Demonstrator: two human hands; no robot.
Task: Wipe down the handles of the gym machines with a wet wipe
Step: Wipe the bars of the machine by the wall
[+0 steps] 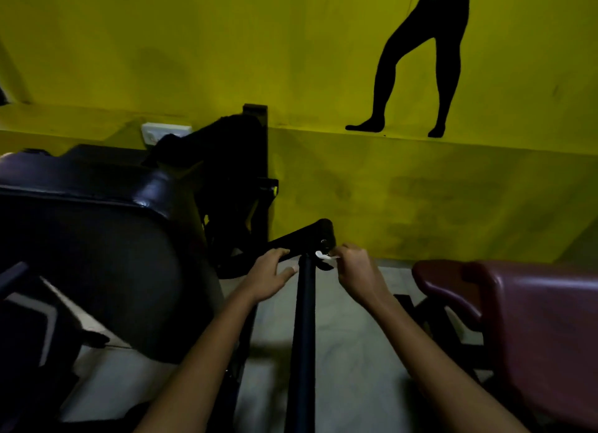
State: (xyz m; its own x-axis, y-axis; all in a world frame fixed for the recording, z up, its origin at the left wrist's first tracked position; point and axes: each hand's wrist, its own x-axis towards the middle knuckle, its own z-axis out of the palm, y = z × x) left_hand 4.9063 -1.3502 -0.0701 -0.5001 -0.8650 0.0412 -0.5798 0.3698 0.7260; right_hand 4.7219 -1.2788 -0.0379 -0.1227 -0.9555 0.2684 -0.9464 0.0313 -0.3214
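Note:
A black machine bar [304, 329] runs up the middle of the view to a crosswise black handle [307, 235] near the yellow wall. My left hand [267, 272] rests on the left part of the handle, its fingers curled over it and its thumb touching the bar. To the right of the bar's top, my right hand [354, 267] pinches a small white wet wipe [325, 256] and holds it against the joint where bar and handle meet. Most of the wipe is hidden inside the fingers.
A black padded seat [97, 238] fills the left side. A maroon padded bench [534, 322] stands at the right. The yellow wall [420, 190] rises close behind the handle, with a white socket [165, 131] at left. Grey floor [349, 351] lies below my arms.

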